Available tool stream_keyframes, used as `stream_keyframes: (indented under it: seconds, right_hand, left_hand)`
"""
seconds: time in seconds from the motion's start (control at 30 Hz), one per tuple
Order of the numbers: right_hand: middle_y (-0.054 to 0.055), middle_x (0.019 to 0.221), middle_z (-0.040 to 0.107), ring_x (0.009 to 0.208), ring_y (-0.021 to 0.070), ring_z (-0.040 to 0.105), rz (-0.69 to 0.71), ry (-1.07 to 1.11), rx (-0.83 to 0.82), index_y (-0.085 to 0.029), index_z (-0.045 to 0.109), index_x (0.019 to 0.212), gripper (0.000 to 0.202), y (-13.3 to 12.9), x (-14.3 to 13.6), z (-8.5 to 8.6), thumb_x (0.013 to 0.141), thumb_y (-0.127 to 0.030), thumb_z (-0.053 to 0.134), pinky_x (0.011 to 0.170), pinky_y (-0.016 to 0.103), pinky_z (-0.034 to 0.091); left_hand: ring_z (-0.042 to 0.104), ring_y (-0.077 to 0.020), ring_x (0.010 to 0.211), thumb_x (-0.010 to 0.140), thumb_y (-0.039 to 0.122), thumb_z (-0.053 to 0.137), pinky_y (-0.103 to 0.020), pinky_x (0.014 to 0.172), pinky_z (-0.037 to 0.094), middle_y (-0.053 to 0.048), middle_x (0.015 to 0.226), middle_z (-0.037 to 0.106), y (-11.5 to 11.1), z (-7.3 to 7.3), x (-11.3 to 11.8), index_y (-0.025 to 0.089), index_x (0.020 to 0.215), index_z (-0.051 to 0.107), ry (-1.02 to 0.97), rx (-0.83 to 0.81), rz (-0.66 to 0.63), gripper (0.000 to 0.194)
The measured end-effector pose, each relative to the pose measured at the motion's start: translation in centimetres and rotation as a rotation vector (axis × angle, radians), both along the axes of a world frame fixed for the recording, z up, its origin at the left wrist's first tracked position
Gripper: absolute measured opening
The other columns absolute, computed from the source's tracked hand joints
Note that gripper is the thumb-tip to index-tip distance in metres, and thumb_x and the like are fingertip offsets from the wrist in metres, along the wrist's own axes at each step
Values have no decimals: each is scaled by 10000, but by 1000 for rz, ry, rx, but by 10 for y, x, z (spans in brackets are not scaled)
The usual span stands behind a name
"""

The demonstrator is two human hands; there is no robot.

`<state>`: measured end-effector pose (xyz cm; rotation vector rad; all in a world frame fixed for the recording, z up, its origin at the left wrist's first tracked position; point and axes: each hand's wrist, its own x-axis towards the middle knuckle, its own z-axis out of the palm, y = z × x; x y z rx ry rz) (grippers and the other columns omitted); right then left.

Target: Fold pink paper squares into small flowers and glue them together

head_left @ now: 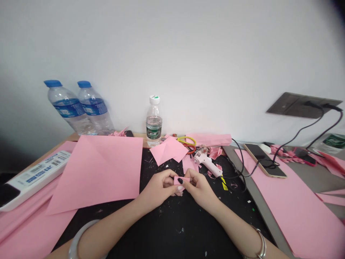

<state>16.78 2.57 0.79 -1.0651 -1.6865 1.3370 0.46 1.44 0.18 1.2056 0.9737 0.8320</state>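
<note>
Between my two hands, over the black mat (175, 223), is a small folded piece of pink paper (177, 180). My left hand (159, 185) is closed on its left side, thumb pressed at the lower edge. The fingers of my right hand (196, 185) pinch its right side, with the dark-nailed thumb lying on its face. Part of the paper is hidden by the thumbs. Just beyond the hands are loose pink paper pieces (168, 149) and a white glue gun (207, 163) lying on its side.
Large pink sheets (107, 169) lie at left beside a white box (40, 176). A clear bottle (154, 122) stands by the wall, two blue-capped bottles (93, 108) further left. Scissors (190, 142) lie behind. At right are a phone (265, 160), black cables (242, 162) and a wall socket (296, 104).
</note>
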Motion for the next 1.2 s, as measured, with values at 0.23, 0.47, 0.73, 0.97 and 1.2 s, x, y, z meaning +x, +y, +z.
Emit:
stream_keyframes:
  seconds: [0.23, 0.47, 0.73, 0.97, 1.2]
  right_hand:
    - [-43, 676, 471, 528, 100, 422, -166, 45, 109, -214, 460, 818, 211, 4, 3, -7, 741, -277, 647, 485, 221, 362]
    - [-18, 750, 461, 568, 99, 417, -182, 55, 161, -203, 524, 827, 136, 6, 4, -7, 745, -198, 632, 516, 225, 400]
    - [32, 864, 524, 755, 152, 523, -136, 90, 207, -203, 585, 759, 63, 6, 4, -6, 751, -226, 642, 602, 244, 467]
    - [63, 937, 603, 843, 186, 586, -108, 61, 163, -190, 621, 681, 91, 5, 3, -2, 766, -221, 629, 672, 289, 498]
    - [67, 956, 633, 867, 190, 609, -137, -68, 435, -196, 619, 708, 131, 0, 5, 0, 822, -157, 568, 714, 309, 500]
  left_hand:
    - [713, -207, 734, 740, 203, 619, -273, 640, 520, -32, 736, 722, 3, 1, -2, 163, 729, 539, 39, -42, 94, 90]
    - [714, -209, 760, 724, 201, 638, -263, 635, 521, -32, 735, 727, 5, 4, 0, 169, 694, 517, 22, -58, 118, 128]
    - [705, -210, 785, 723, 239, 667, -253, 638, 514, -23, 733, 717, 0, 3, 0, 167, 701, 525, 11, -47, 96, 160]
    - [690, -237, 848, 791, 334, 595, -315, 694, 539, -48, 832, 698, -1, 2, -1, 152, 853, 618, 18, -13, 11, 193]
    - [709, -228, 753, 836, 413, 524, -334, 669, 558, -41, 863, 669, -4, 4, -1, 154, 882, 613, -8, -10, 6, 278]
